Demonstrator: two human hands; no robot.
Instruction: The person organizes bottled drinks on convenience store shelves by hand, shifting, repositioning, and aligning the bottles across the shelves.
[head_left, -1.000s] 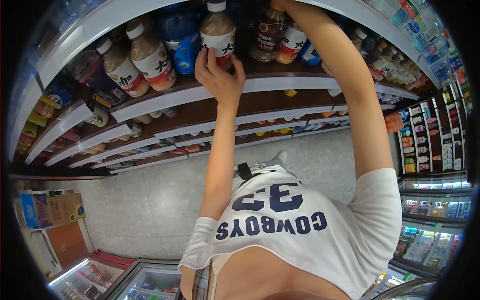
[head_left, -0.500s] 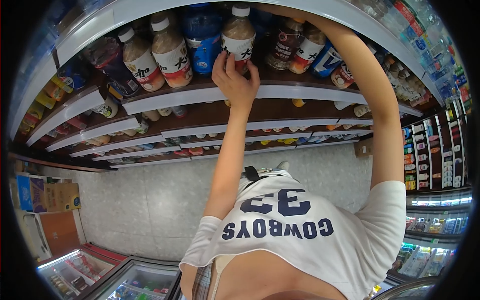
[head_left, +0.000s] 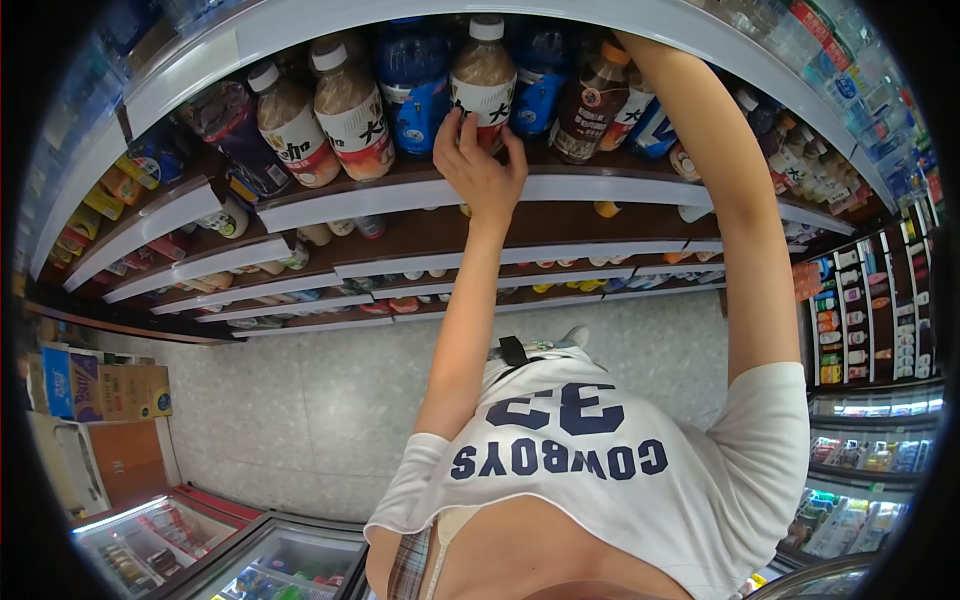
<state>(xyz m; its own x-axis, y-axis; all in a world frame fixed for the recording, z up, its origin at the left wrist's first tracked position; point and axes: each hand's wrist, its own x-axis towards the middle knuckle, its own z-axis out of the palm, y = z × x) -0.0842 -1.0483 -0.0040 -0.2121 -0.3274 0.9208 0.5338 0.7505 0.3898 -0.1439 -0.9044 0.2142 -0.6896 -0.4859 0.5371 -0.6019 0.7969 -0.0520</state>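
Observation:
My left hand is at the front of the shelf, its fingers and thumb curled around the lower front of a white-capped drink bottle. This bottle stands upright, with a white and red label partly covered by my fingers. My right arm reaches deep into the same shelf; its hand is hidden behind the upper shelf edge and the bottles. Near that forearm stands a dark brown bottle with an orange cap. Blue-labelled bottles flank the one at my left hand.
Two similar white-capped bottles stand to the left, beside a dark purple bottle pack. A white shelf edge runs below, and another arches above. Cartons and chest freezers are behind on the left.
My right forearm has shifted right, uncovering the brown bottle's orange cap and a blue bottle beside it. My left hand stays on the white-capped bottle. The view has shifted slightly.

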